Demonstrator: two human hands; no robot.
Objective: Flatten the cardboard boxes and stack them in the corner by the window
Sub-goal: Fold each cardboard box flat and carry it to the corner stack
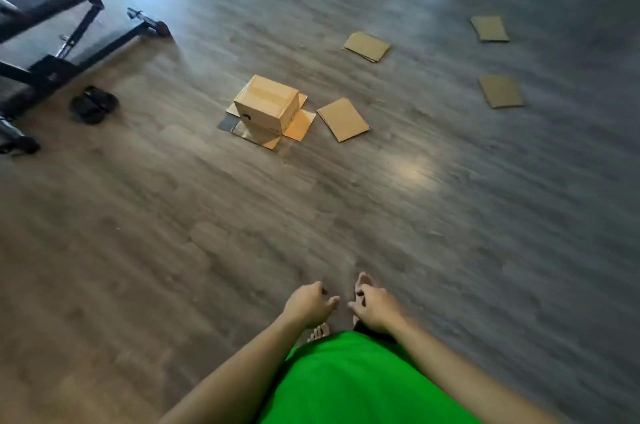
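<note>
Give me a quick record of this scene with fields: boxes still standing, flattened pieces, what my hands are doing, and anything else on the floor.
standing box: one upside-down box, flaps splayed on the wood floor
flattened pieces: four, apart from each other: beside box, middle, far right, right
stacked: not yet
left hand: empty, fingers loosely curled
right hand: empty, fingers loosely curled
other items: black bench frame, dark sandals, both at left

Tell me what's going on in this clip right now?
A person stands on the wood floor, left hand and right hand empty in front of the body. One cardboard box is unflattened, its flaps splayed on the floor. Four flattened pieces lie scattered to its right, not stacked. An exercise bench is at left.
</note>
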